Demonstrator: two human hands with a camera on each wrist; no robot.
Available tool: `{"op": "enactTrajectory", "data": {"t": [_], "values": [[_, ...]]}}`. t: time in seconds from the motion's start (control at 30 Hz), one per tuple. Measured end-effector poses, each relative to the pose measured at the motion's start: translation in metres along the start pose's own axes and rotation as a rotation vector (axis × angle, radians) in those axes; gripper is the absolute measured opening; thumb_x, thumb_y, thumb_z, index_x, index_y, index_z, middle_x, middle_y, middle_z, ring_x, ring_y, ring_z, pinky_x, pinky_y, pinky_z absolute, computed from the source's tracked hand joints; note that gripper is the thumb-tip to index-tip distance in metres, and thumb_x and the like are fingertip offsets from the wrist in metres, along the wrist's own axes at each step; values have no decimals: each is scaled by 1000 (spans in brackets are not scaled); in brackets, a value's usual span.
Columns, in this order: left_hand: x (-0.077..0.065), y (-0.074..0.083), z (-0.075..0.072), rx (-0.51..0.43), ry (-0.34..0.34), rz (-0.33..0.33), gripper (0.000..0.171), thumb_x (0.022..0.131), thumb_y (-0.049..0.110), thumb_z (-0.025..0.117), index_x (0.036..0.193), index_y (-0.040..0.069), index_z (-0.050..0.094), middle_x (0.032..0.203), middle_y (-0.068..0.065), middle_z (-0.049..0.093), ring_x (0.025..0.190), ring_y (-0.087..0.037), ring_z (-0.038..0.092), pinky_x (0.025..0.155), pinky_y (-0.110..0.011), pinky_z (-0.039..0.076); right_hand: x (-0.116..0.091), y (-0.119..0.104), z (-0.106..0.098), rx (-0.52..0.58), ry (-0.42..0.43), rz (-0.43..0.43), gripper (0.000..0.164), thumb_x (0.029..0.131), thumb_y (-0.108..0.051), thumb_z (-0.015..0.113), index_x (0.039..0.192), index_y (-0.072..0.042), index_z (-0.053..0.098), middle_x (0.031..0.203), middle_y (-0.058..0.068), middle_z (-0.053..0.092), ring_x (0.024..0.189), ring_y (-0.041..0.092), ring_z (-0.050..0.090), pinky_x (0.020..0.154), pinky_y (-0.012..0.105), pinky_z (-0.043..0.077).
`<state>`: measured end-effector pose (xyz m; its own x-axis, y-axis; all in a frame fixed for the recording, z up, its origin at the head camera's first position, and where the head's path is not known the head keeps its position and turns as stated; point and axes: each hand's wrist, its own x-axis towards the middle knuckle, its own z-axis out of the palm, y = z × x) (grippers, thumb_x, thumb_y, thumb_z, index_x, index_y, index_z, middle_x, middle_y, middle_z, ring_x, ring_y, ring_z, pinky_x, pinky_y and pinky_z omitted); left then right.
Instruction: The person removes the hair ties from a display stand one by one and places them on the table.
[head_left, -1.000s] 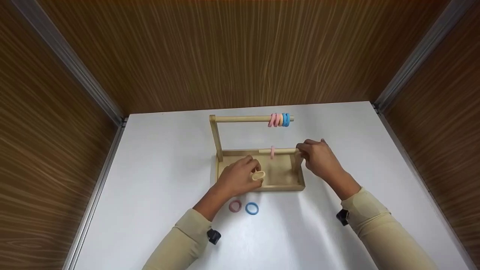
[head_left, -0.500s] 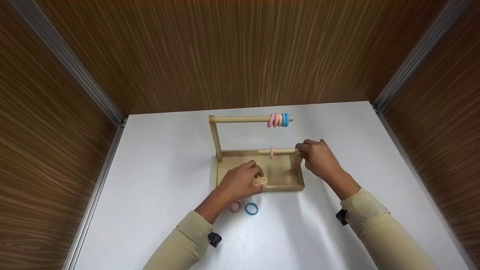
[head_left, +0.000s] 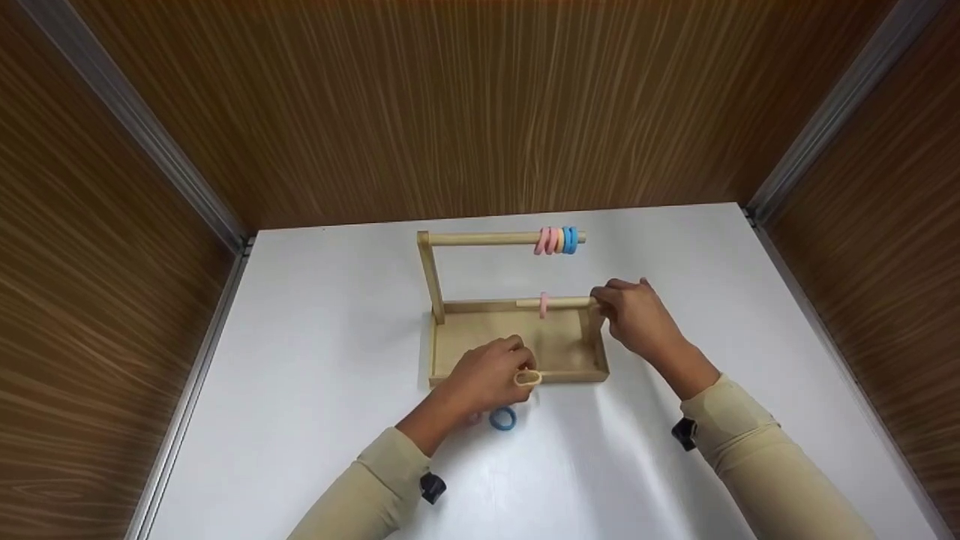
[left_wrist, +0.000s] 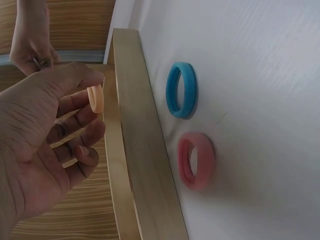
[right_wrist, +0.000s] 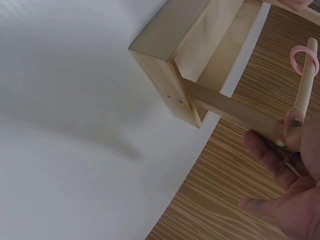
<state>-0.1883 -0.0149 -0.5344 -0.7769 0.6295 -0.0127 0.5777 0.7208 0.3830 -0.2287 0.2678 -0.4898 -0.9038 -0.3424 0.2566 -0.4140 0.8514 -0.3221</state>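
My left hand [head_left: 487, 375] pinches a cream ring [left_wrist: 98, 99] between thumb and fingers, over the front edge of a wooden stand's tray [head_left: 577, 376]. At the stand's right, my right hand [head_left: 637, 315] grips the top of the short post [right_wrist: 240, 111], where the lower dowel [head_left: 574, 301] begins. One pink ring [head_left: 544, 305] hangs on that dowel. Several pink, cream and blue rings [head_left: 556, 240] sit near the free end of the upper dowel [head_left: 480, 238]. On the table before the tray lie a blue ring [left_wrist: 190, 90] and a pink ring [left_wrist: 204, 160], the latter mostly hidden by my left hand in the head view.
The stand's tall post [head_left: 432, 277] rises at the tray's left and carries the upper dowel. A white tabletop [head_left: 337, 315] surrounds the stand. Wood-grain panels [head_left: 480, 112] wall in the back and both sides.
My left hand has moved toward me and slightly right with the cream ring, from over the tray to its front edge, and now covers much of the loose pink ring. My right hand stays put.
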Motion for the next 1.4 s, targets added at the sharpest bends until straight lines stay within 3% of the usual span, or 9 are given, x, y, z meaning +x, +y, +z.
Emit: {"op": "enactTrajectory", "data": {"t": [0.3,0.67,1.07,1.4], "values": [[-1,3,9,-1,-17,70,27,98,32,85,122,23,77,118,3,70,100,-13,66,77,-31,57,-2,0,0,-24,11,-21,17,101,12,67,98,-2,75,88,14,75,86,37,76,105,88,45],[-4,9,15,23,-39,147,29,97,27,86,124,25,77,123,5,72,113,-15,72,88,-35,62,-1,0,1,-32,-18,0,15,102,10,67,105,-1,77,92,15,76,90,37,77,108,88,43],[-5,9,21,58,-46,251,16,95,21,84,110,24,80,117,6,74,108,-14,73,86,-31,61,0,1,1,-22,-5,-9,17,102,11,67,105,-1,77,93,16,77,90,38,78,108,88,43],[-7,12,30,135,-79,257,5,99,24,80,99,28,83,119,10,75,111,-11,73,90,-29,62,0,0,2,-27,14,-24,15,104,10,66,103,-1,77,91,16,77,90,39,78,106,88,45]]}}
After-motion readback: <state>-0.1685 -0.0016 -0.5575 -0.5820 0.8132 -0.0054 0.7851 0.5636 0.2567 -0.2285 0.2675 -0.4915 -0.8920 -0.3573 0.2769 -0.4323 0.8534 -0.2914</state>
